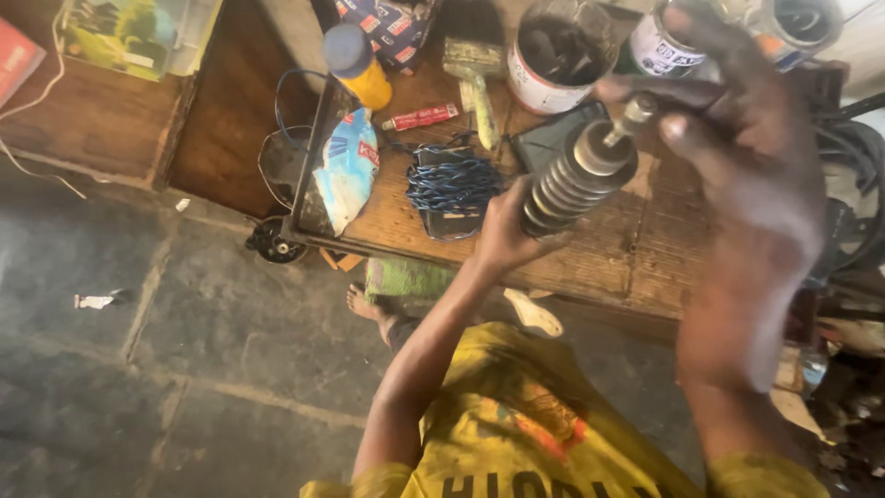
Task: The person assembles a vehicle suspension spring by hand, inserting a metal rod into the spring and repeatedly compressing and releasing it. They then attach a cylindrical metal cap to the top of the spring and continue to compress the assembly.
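The light here is soft and fairly dim, daylight by the look of it, falling brightest from the upper right, where the far corner washes out pale. The stone floor (184, 350) sits in grey shade with no hard shadows. The right hand (747, 157) is smeared with motion blur, its edges ghosted, and the forearm below it fades soft. The wooden table (636, 249) reads sharper. Straight edges bow near the frame's sides, wide-angle fashion.
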